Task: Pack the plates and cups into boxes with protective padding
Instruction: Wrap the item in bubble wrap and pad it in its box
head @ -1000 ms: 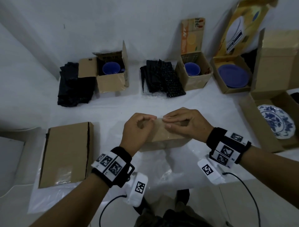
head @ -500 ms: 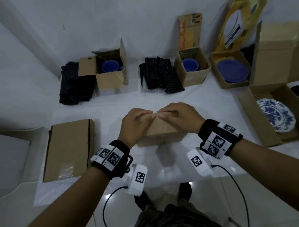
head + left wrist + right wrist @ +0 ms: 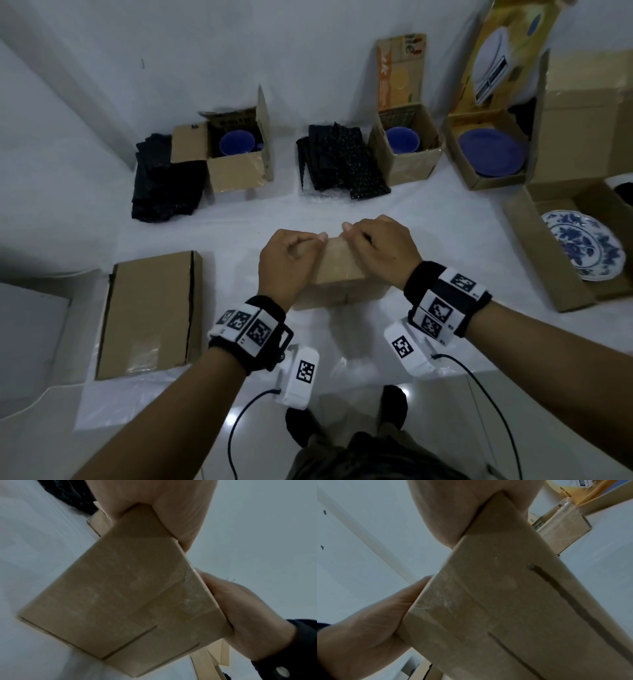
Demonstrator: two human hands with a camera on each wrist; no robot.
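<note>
A small closed brown cardboard box (image 3: 337,274) stands at the middle of the white table (image 3: 428,219). My left hand (image 3: 291,253) grips its left top, fingers curled over the far edge. My right hand (image 3: 373,246) grips its right top the same way, and the two sets of fingertips nearly meet. The left wrist view shows the taped box (image 3: 128,595) with my left thumb (image 3: 171,507) on its corner. The right wrist view shows the box (image 3: 505,601) pinched in my right hand (image 3: 453,507). What lies inside the box is hidden.
At the back, two open boxes each hold a blue cup (image 3: 237,143) (image 3: 402,139), with black bubble wrap piles (image 3: 164,185) (image 3: 339,161) beside them. A blue plate (image 3: 491,156) and a patterned plate (image 3: 582,246) lie in open boxes at right. A closed flat box (image 3: 150,311) lies left.
Both hands have slid from the middle of the box's top toward its far edge, still fingertip to fingertip. The box stays at the table's middle.
</note>
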